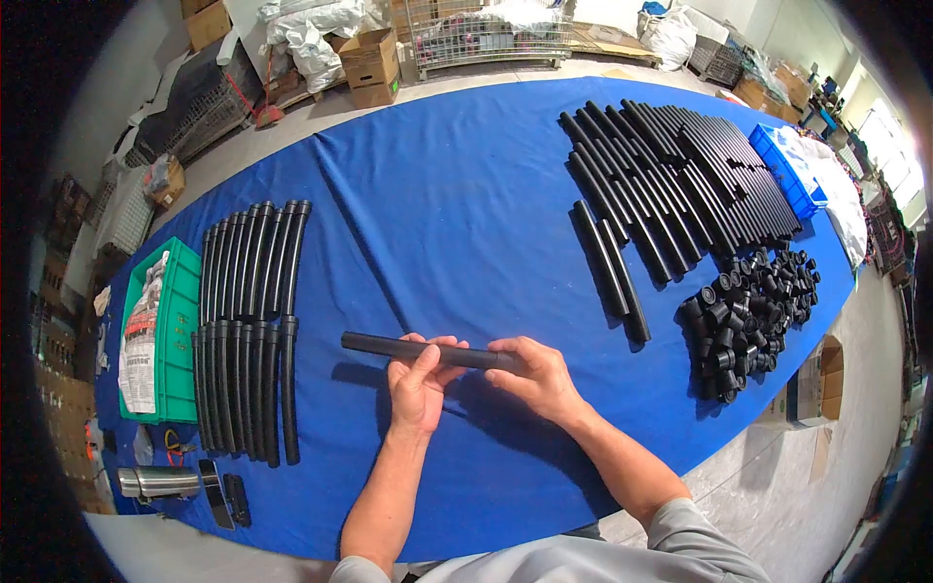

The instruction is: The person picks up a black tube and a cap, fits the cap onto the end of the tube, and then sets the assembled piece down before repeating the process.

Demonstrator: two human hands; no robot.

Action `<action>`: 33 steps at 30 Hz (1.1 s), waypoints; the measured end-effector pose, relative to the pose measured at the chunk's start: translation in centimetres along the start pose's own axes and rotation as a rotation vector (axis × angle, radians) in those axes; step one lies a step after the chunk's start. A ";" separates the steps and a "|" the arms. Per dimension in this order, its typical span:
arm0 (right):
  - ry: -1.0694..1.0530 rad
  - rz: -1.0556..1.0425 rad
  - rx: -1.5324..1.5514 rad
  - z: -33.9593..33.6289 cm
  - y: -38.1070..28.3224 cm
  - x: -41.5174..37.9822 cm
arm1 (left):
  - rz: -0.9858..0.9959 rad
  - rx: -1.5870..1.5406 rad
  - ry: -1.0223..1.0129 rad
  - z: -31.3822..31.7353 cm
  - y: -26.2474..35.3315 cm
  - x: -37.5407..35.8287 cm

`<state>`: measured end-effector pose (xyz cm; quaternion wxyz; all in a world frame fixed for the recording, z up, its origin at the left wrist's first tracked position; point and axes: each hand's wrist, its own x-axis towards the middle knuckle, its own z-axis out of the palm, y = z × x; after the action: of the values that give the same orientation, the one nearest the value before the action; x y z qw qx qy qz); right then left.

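Observation:
A black plastic tube (374,343) is held roughly level over the blue cloth, its left end free. My left hand (418,387) grips it near the middle, thumb on the near side and fingers behind. My right hand (540,379) is closed around the tube's right end, and the fingers hide that end. To the left lie two rows of black tubes (251,262) with wider collars at their upper ends. On the right, plain black tubes (622,185) lie side by side in a large group. Below them is a heap of small black caps (734,335).
A green crate (180,340) with printed paper inside stands at the left edge, a blue crate (777,170) at the far right. Near the front left lie a metal flask (160,482) and a phone (216,494). Cardboard boxes (369,63) and wire cages stand beyond the table.

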<state>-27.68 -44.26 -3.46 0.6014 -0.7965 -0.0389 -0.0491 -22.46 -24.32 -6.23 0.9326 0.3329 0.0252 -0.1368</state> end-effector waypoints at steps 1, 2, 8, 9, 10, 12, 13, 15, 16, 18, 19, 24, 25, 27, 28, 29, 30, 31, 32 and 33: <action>-0.025 0.082 0.136 0.0 0.0 0.0 | -0.002 0.000 0.007 0.0 0.0 0.0; -0.050 0.164 0.272 0.0 0.0 0.0 | -0.004 0.001 0.014 0.1 0.1 0.0; -0.097 0.360 0.547 -0.3 0.8 0.2 | 0.006 0.057 -0.023 0.1 -0.1 -0.1; -0.109 0.322 0.481 -0.3 0.6 0.1 | 0.006 0.046 -0.022 0.1 -0.1 -0.1; -0.121 0.285 0.414 -0.2 0.4 0.1 | 0.007 0.035 -0.020 0.1 -0.1 -0.1; -0.076 0.203 0.259 0.0 -0.5 -0.1 | 0.001 0.017 -0.006 0.1 -0.1 -0.1; -0.055 0.162 0.182 0.0 -0.8 -0.1 | -0.007 0.011 0.006 0.2 0.0 -0.1; 0.007 -0.115 -0.070 -0.1 -0.4 0.0 | -0.018 0.000 0.015 0.3 0.1 0.0; 0.037 -0.254 -0.197 -0.1 -0.2 0.0 | -0.023 -0.005 0.013 0.2 0.1 0.0; 0.048 -0.292 -0.183 0.0 0.0 0.2 | -0.024 -0.008 0.015 0.1 0.0 0.0; 0.053 -0.311 -0.176 0.1 0.1 0.2 | -0.021 -0.004 0.019 0.0 0.0 0.0; -0.057 0.183 0.280 0.3 0.6 0.0 | -0.032 -0.033 0.017 -0.2 0.1 0.1; -0.063 0.227 0.375 0.4 0.5 0.0 | -0.028 -0.033 0.016 -0.3 0.0 0.1; -0.051 0.226 0.409 0.6 0.7 0.0 | -0.023 -0.032 0.011 -0.4 -0.1 0.1; -0.045 0.225 0.426 0.7 0.8 -0.1 | -0.022 -0.030 0.008 -0.4 -0.1 0.1; -0.052 0.242 0.443 0.6 0.7 -0.1 | -0.020 -0.029 0.005 -0.4 0.0 0.1; -0.060 0.259 0.460 0.5 0.6 -0.1 | -0.022 -0.032 0.000 -0.4 0.1 0.1; -0.068 0.276 0.477 0.4 0.6 -0.1 | -0.024 -0.035 -0.004 -0.4 0.2 0.1; -0.082 0.303 0.478 0.2 0.6 0.0 | -0.026 -0.038 -0.009 -0.3 0.2 0.1; -0.097 0.330 0.477 0.1 0.6 0.1 | -0.030 -0.031 -0.010 -0.3 0.2 0.1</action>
<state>-27.54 -44.36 -4.08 0.7691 -0.6295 0.0521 0.0978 -22.32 -23.98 -6.32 0.9357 0.3172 0.0278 -0.1520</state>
